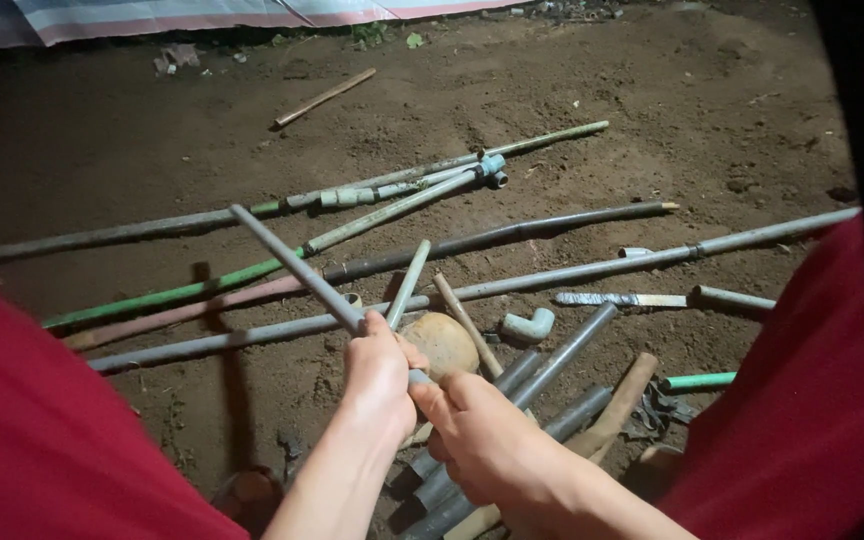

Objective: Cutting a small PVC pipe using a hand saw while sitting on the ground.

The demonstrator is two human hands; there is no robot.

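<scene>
My left hand [380, 378] is closed around a thin grey pipe [292, 265] that rises up and to the left from my fist. My right hand [492, 440] grips the same pipe at its lower end, just below and right of the left hand. Both hands hover over a pile of short grey pipes [552, 365] on the dirt. A rounded tan stone [444, 343] lies directly behind my hands.
Long grey and green pipes [552, 275] lie across the soil beyond the stone. A white elbow fitting [530, 326], a saw blade [617, 299] and a wooden handle [620, 400] lie to the right. My red-clad knees [42, 440] frame both sides. A striped tarp [152, 15] edges the back.
</scene>
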